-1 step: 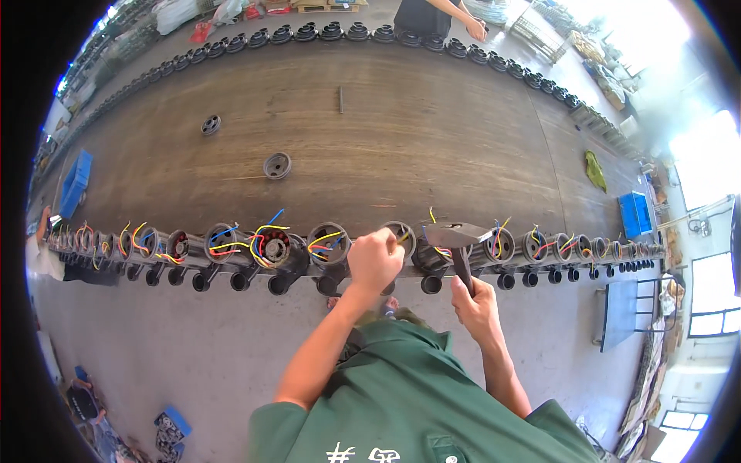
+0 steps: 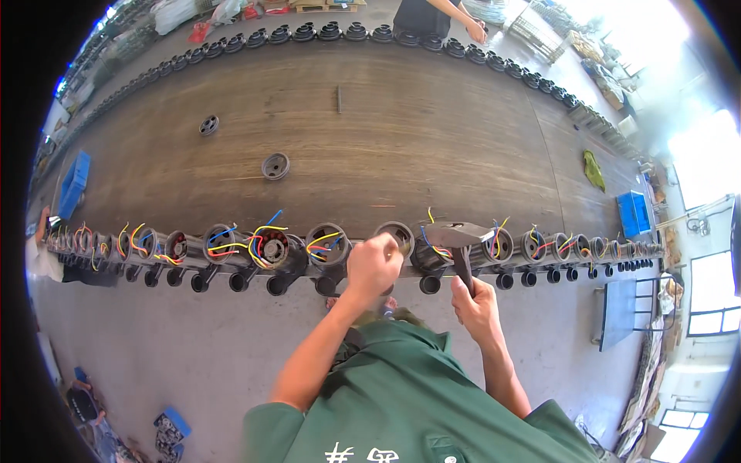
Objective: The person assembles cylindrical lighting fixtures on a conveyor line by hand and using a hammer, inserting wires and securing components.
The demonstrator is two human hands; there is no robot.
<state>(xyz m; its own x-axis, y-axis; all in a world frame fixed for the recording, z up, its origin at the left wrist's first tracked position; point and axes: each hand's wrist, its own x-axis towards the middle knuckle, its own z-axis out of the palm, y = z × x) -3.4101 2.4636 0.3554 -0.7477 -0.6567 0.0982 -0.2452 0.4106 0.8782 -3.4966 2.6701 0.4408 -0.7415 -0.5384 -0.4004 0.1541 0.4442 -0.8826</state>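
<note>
My left hand (image 2: 372, 268) is closed in front of a dark motor housing (image 2: 394, 229) on the near edge of the table. A slim yellowish piece shows blurred at its fingertips, too unclear to name. In my right hand (image 2: 476, 303) is a hammer (image 2: 461, 270), gripped by its dark handle with the metal head up. The hammer head hides part of the neighbouring housing (image 2: 429, 258), from which coloured wires stick out. Left of my left hand stands another housing (image 2: 326, 245) with yellow, blue and red wires.
Similar housings line the near edge both ways. Two loose round metal parts, one nearer (image 2: 275, 166) and one farther (image 2: 209, 125), lie on the wooden table (image 2: 432, 139) with a thin rod (image 2: 338, 99). Across it, a person (image 2: 423, 19) stands behind black parts. Blue bins (image 2: 634, 214) flank the ends.
My left hand has shifted very slightly down and left, and more of the housing's opening shows behind it. The right hand keeps the hammer in the same place.
</note>
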